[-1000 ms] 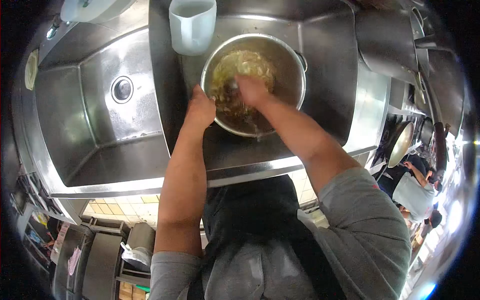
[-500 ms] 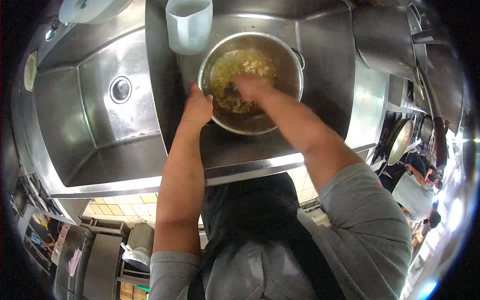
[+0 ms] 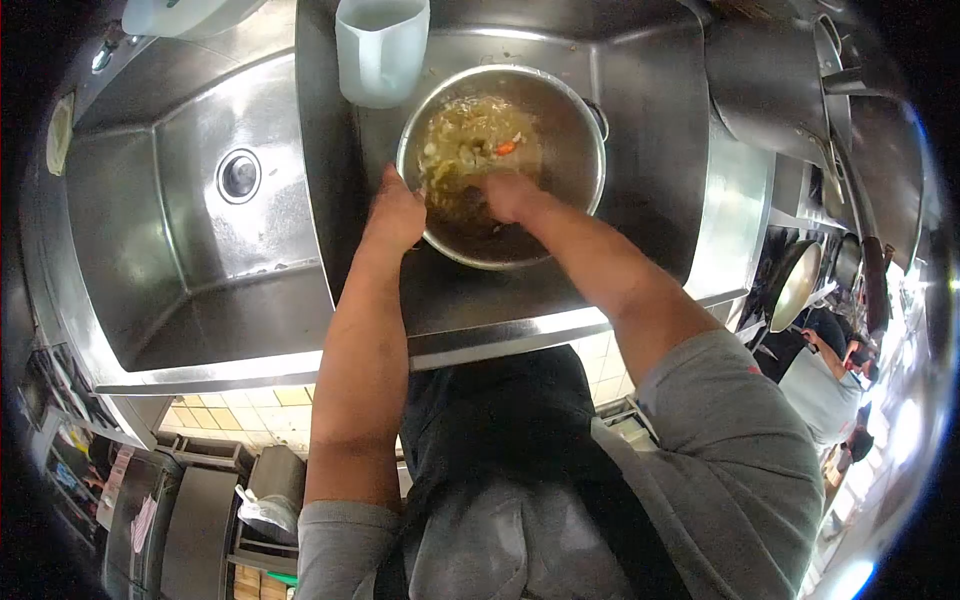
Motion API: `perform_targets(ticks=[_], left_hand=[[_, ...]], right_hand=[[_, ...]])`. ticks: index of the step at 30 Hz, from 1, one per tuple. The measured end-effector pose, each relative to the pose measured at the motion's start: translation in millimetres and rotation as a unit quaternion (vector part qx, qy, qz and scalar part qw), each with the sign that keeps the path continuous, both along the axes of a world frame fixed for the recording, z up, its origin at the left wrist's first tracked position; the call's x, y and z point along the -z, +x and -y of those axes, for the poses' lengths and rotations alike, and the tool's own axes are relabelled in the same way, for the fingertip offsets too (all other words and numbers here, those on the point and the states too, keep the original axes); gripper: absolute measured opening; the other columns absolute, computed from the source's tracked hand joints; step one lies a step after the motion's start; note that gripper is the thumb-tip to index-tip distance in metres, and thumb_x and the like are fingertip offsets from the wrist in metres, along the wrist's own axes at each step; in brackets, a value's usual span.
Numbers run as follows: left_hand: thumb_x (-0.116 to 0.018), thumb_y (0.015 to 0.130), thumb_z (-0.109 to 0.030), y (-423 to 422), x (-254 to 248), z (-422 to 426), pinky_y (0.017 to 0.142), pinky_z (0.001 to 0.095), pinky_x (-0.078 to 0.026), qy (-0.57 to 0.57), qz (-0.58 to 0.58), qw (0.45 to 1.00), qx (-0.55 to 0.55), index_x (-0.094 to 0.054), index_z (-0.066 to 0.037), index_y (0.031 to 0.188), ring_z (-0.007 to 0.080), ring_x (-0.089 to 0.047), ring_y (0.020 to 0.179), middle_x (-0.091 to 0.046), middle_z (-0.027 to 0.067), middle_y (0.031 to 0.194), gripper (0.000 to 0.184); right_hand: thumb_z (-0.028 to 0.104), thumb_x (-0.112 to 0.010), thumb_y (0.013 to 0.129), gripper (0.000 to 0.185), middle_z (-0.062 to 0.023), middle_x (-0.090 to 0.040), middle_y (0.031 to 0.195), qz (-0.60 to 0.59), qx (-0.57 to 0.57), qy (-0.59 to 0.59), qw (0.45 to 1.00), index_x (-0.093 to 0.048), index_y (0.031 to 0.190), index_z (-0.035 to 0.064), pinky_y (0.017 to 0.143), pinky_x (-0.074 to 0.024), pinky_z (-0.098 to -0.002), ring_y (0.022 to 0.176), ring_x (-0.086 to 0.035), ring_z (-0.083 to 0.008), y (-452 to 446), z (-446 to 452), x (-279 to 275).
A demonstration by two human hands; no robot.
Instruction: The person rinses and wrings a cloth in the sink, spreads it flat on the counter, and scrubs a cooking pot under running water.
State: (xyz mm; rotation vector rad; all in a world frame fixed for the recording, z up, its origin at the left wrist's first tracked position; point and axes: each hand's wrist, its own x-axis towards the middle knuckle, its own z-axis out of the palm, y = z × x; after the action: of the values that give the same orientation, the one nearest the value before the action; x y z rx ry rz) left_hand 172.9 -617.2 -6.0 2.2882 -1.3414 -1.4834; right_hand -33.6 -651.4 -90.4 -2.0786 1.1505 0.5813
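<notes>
A round metal pot (image 3: 573, 150) with a loop handle stands in the right-hand sink basin. Inside it is cloudy yellowish liquid with pale food pieces (image 3: 468, 140) and one orange-red bit. My left hand (image 3: 398, 214) is closed on the pot's left rim. Down in the pot, my right hand (image 3: 508, 196) reaches into the food near the front wall; its fingers are hidden by the liquid and blurred, so I cannot tell their shape.
A white plastic pitcher (image 3: 382, 62) stands behind the pot to the left. The left basin (image 3: 230, 235) has a round drain. At the right are a large dark metal vessel (image 3: 765, 75) and a frying pan (image 3: 797, 285). A person in a light shirt (image 3: 822, 392) stands far right.
My right hand has moved slightly toward the front of the pot. The food has swirled, and an orange-red piece now shows. My left hand stays on the rim.
</notes>
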Motion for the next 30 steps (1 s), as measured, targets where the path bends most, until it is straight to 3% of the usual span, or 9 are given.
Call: perform_targets(ticks=[3,7,13,19,22,24,25,27,30], left_hand=[[-0.054,0.091,-0.015,0.4,-1.1,-1.3,0.097,0.0478,-0.042,-0.008,0.003,1.0,0.002,-0.029,0.007,0.133,0.0449,-0.052,0.114,-0.052,0.0347,0.121,0.053],[-0.055,0.091,-0.015,-0.1,3.7,-0.9,0.098,0.0476,-0.041,-0.004,0.01,1.0,0.0,-0.029,0.007,0.133,0.0445,-0.051,0.116,-0.05,0.035,0.122,0.054],[-0.055,0.091,-0.014,0.7,3.1,0.7,0.099,0.0472,-0.041,0.008,-0.009,1.0,0.004,-0.025,0.007,0.136,0.0444,-0.051,0.116,-0.049,0.0354,0.123,0.058],[-0.055,0.09,-0.013,-1.7,-3.0,-0.3,0.098,0.0472,-0.041,-0.003,0.001,1.0,-0.009,-0.024,0.007,0.137,0.0445,-0.051,0.116,-0.049,0.0355,0.123,0.059],[-0.055,0.09,-0.013,-1.0,-5.8,-0.7,0.097,0.0476,-0.042,-0.014,-0.012,1.0,-0.014,-0.027,0.006,0.134,0.0451,-0.051,0.115,-0.05,0.0356,0.122,0.056],[-0.056,0.09,-0.016,2.6,1.0,-1.8,0.098,0.047,-0.041,-0.012,-0.014,1.0,-0.002,-0.027,0.01,0.133,0.0463,-0.05,0.115,-0.049,0.0366,0.122,0.058],[-0.056,0.09,-0.018,3.1,3.0,-2.0,0.099,0.0463,-0.039,-0.009,-0.016,1.0,0.006,-0.028,0.013,0.133,0.0476,-0.049,0.116,-0.049,0.0377,0.122,0.06],[-0.055,0.09,-0.018,3.2,0.4,-1.1,0.1,0.046,-0.039,-0.004,-0.026,1.0,0.006,-0.027,0.013,0.133,0.0469,-0.048,0.117,-0.048,0.0374,0.123,0.06],[-0.055,0.091,-0.018,2.4,-5.0,3.6,0.101,0.0456,-0.038,0.009,-0.036,0.999,-0.003,-0.026,0.011,0.135,0.0459,-0.047,0.119,-0.047,0.0373,0.124,0.06]], right_hand=[[0.008,-0.058,0.079,0.041,-0.022,-0.062,0.11,0.101,0.183,0.116,0.971,-0.054,0.12,0.0117,0.09,-0.0459,-0.0442,0.108,-0.058,-0.0355,27.0,8.9,11.0],[0.013,-0.061,0.083,0.03,-0.0236,-0.064,0.097,-0.02,0.183,-0.105,0.977,-0.053,0.112,0.0062,0.082,-0.0487,-0.0477,0.094,-0.062,-0.0401,18.1,67.6,-16.5],[0.024,-0.07,0.08,0.052,-0.0241,-0.063,0.107,-0.064,0.307,-0.12,0.942,-0.046,0.117,-0.0043,0.085,-0.0515,-0.0415,0.101,-0.062,-0.0372,-40.9,40.2,-8.5],[0.033,-0.075,0.075,0.064,-0.0226,-0.064,0.106,0.073,0.447,-0.129,0.882,-0.046,0.118,-0.004,0.091,-0.0491,-0.0403,0.105,-0.06,-0.0363,3.5,59.7,-5.4],[0.03,-0.06,0.087,0.04,-0.0189,-0.064,0.108,-0.025,0.253,-0.189,0.948,-0.051,0.116,0.0042,0.092,-0.0459,-0.0452,0.103,-0.06,-0.0383,42.0,50.9,29.8],[0.029,-0.051,0.091,0.035,-0.0175,-0.062,0.112,0.022,0.318,-0.023,0.947,-0.052,0.119,0.0095,0.093,-0.0452,-0.046,0.105,-0.058,-0.039,61.0,24.6,35.3],[0.029,-0.051,0.091,0.035,-0.0175,-0.062,0.112,0.021,0.32,-0.025,0.947,-0.052,0.119,0.0095,0.093,-0.0452,-0.046,0.105,-0.058,-0.039,56.1,12.6,23.8],[0.02,-0.053,0.089,0.037,-0.0176,-0.061,0.116,-0.007,0.104,0.017,0.994,-0.051,0.125,0.0129,0.094,-0.0457,-0.0454,0.108,-0.057,-0.0372,38.5,1.9,-6.8],[0.013,-0.056,0.086,0.045,-0.0174,-0.061,0.114,-0.072,0.068,-0.051,0.994,-0.047,0.13,0.0096,0.093,-0.0469,-0.0445,0.108,-0.058,-0.0351,12.2,35.1,-35.9]])
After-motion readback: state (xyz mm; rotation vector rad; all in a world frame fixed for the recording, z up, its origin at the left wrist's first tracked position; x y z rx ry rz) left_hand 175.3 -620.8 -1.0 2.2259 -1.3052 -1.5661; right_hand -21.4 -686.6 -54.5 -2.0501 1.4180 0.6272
